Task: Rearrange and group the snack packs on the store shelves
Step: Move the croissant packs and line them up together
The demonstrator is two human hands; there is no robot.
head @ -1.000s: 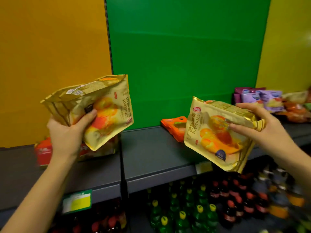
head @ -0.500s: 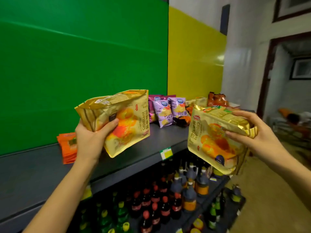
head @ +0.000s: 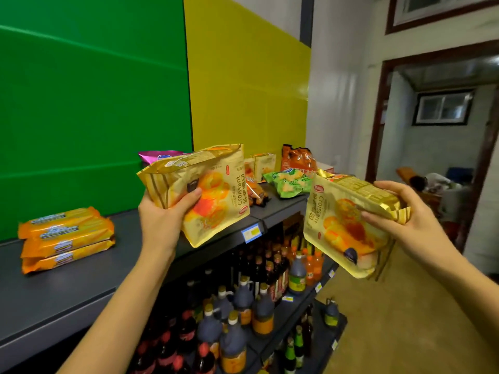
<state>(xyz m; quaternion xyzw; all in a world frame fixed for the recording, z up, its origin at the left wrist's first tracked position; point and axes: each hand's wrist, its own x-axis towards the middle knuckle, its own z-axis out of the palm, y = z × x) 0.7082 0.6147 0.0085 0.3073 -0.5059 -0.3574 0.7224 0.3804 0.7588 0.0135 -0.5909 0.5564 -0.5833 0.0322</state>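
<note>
The view has swung further right since a moment ago: the orange packs have slid off to the left, and the far end of the shelf with its doorway now fills the right side, while both hands carry their packs along at much the same height.

Left hand (head: 159, 225) is closed around the lower left corner of a gold croissant pack (head: 208, 193), thumb pressed across the printed front, fingers hidden behind. That pack tilts up and to the right, held just above the grey shelf (head: 81, 287) near its front edge, not touching it.

Right hand (head: 399, 214) grips a second croissant pack (head: 343, 230) by its top right end, thumb on the front, fingers curled over the folded gold seam. This one hangs down and left from the hand, out past the shelf's front edge, over the bottles (head: 243, 314) on the lower shelves.

The two packs are well apart, side by side.

Far left on the shelf lies a stack of orange packs (head: 66, 238). At the far right end sit a green pack (head: 290, 182), an orange bag (head: 297, 159) behind it and another gold pack (head: 266, 164) against the yellow panel (head: 248, 85). A purple pack (head: 159, 156) peeks out behind the left hand's pack.
</note>
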